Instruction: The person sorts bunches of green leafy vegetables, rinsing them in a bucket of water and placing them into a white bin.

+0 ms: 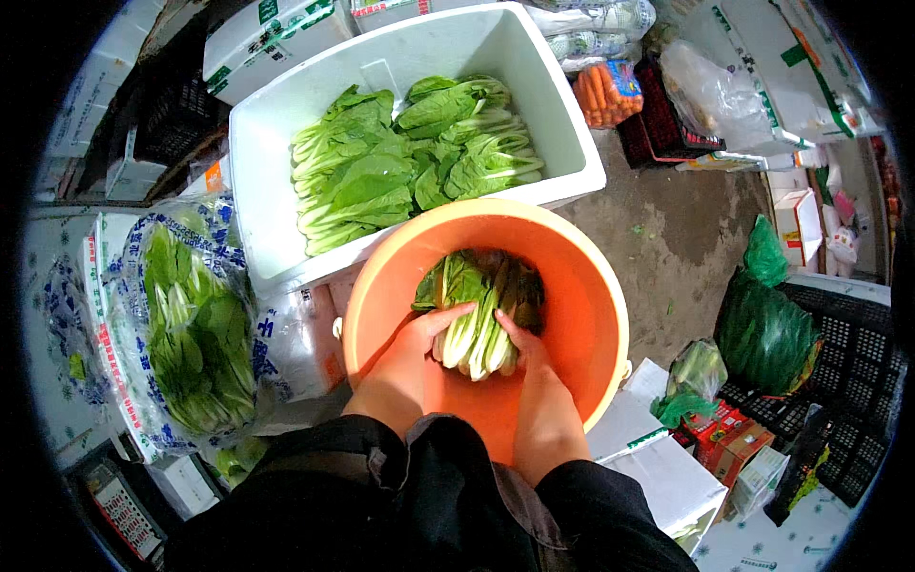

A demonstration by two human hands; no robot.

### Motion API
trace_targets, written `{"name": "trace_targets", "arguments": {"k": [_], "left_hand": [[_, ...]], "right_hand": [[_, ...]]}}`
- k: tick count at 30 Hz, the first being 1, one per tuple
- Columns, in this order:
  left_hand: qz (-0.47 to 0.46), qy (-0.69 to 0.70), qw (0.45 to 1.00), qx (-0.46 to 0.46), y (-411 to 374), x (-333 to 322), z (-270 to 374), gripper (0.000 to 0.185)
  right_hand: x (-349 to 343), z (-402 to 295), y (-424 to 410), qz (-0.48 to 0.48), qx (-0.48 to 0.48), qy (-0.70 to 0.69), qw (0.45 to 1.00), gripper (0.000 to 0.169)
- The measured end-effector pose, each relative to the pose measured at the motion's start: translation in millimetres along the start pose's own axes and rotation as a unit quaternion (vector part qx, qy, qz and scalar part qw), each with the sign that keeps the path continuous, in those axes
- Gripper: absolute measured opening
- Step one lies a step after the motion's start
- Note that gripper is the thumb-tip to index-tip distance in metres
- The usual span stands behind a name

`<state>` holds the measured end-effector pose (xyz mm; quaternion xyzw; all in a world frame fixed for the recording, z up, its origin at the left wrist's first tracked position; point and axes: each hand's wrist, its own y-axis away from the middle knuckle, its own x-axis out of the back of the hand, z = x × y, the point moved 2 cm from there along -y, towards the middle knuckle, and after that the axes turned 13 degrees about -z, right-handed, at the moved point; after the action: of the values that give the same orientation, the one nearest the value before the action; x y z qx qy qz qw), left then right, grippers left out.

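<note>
Inside a deep orange plastic bucket (586, 307), my left hand (425, 339) and my right hand (527, 350) grip a bunch of leafy greens (475, 339) from both sides. Its pale stems point toward me, and its leaves fan out toward the far wall. Both thumbs lie on top; the other fingers are mostly hidden under the stems. Darker greens (529, 293) lie in shadow beyond the bunch. Against the bucket's far side stands a white foam box (268, 171), where more leafy greens (364, 179) are laid in two rows, stems outward.
A clear printed bag of greens (196, 329) lies on the left. Bagged carrots (606, 93) and dark red crates (661, 121) stand at the back right, beyond the wet concrete floor (658, 207). To the right are a white box (665, 465), a green bag (761, 336) and black crates (851, 343).
</note>
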<state>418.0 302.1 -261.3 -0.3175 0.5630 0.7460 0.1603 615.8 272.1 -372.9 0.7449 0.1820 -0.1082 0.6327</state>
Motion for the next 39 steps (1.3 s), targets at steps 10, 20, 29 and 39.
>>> {"name": "trace_targets", "arguments": {"k": [10, 20, 29, 39], "left_hand": [[0.057, -0.037, 0.998, 0.018, -1.1, -6.0, -1.0, 0.063], [0.029, 0.001, 1.0, 0.009, -3.3, -6.9, -4.5, 0.048], [0.005, 0.027, 0.994, 0.103, -9.0, 2.5, 2.6, 0.059], [0.04, 0.003, 0.997, 0.062, 24.6, -47.5, 23.1, 0.071]], "right_hand": [[-23.3, -12.0, 13.5, -0.018, 0.1, -0.087, 0.991, 0.079], [-28.0, -7.8, 13.1, -0.021, 0.035, -0.147, 0.988, 0.072], [-40.7, -33.1, 45.2, -0.031, 0.101, -0.113, 0.988, 0.075], [-60.9, -76.0, 98.0, -0.133, 0.02, -0.045, 0.99, 0.071]]}}
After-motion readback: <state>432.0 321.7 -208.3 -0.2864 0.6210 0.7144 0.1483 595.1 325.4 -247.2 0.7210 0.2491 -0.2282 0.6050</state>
